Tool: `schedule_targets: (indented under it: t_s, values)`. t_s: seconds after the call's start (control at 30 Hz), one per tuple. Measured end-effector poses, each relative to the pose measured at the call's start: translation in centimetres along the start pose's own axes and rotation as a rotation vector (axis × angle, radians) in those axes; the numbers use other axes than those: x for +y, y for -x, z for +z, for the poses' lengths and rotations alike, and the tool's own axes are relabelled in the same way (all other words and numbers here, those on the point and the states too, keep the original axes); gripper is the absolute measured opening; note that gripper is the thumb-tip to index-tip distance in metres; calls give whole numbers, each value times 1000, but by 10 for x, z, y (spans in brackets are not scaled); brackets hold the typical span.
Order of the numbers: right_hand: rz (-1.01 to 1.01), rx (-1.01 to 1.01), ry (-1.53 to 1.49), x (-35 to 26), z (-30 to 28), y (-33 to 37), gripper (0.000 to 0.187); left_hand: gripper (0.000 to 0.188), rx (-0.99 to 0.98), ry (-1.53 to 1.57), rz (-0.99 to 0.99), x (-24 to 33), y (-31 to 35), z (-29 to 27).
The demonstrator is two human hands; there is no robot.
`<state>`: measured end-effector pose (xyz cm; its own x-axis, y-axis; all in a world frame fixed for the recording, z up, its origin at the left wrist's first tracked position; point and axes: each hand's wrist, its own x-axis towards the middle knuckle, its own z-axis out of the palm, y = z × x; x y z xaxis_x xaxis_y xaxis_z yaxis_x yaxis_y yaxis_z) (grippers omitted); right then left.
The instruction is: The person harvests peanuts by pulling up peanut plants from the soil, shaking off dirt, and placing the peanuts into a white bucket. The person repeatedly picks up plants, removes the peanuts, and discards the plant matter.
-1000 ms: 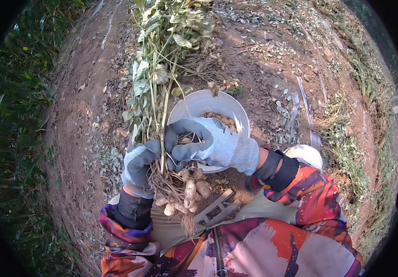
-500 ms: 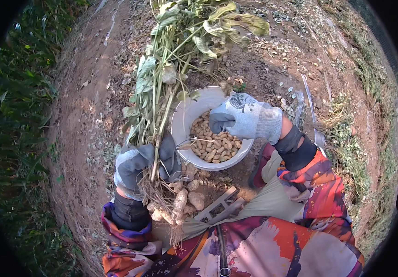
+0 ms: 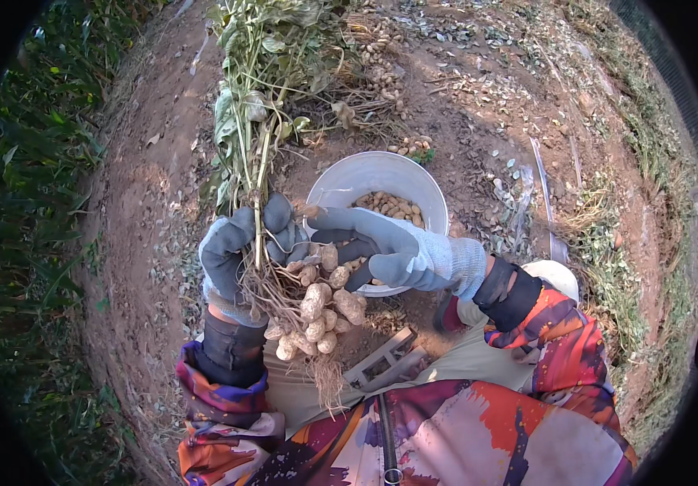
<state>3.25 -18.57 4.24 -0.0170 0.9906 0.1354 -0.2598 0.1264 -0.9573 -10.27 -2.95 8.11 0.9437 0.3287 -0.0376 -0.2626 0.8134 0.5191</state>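
Bare reddish-brown dirt all round me, w/ green crop rows (image 3: 33,202) along my left and dry grass (image 3: 608,267) on the right edge. Scattered dry leaves and bits of straw lie over the soil.

My left hand (image 3: 239,251), in a grey-blue glove, is closed tight round the stems of a pulled peanut plant (image 3: 264,97). Leafy top points away from me; roots hang toward my lap, w/ a cluster of pale peanut pods (image 3: 316,316) dangling just below that fist.

My right hand (image 3: 389,247), also gloved, comes across from the right. Fingers are bent and pinching at the pods nearest the stem, approx. at the top of the cluster, touching them. Can't tell exactly which pod is gripped.

White round bowl (image 3: 377,174) sits on the ground just beyond both hands, partly hidden by the right one, w/ picked peanuts (image 3: 393,206) in its bottom. More loose pods (image 3: 414,146) lie on the dirt just past its far rim.

Near my knees a small wooden frame piece (image 3: 389,360) rests on the ground. Sleeves are multicoloured, dark cuffs at the wrists.
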Motion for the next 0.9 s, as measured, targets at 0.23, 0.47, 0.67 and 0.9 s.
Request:
schedule_targets:
  t_s: [0.23,0.47,0.67,0.9]
  values:
    - [31,311,-106,-9,19,-4,68,25,100,-53,187,-9,-18,-16]
    - [-13,389,-189,-20,13,-9,35,16,401,-584,314,-12,-32,-10]
    - [-122,492,-145,-15,17,-18,28,17,467,-625,233,-10,-38,-1]
    - [-74,566,-148,2,19,-25,23,16,510,-586,265,-16,-44,-6]
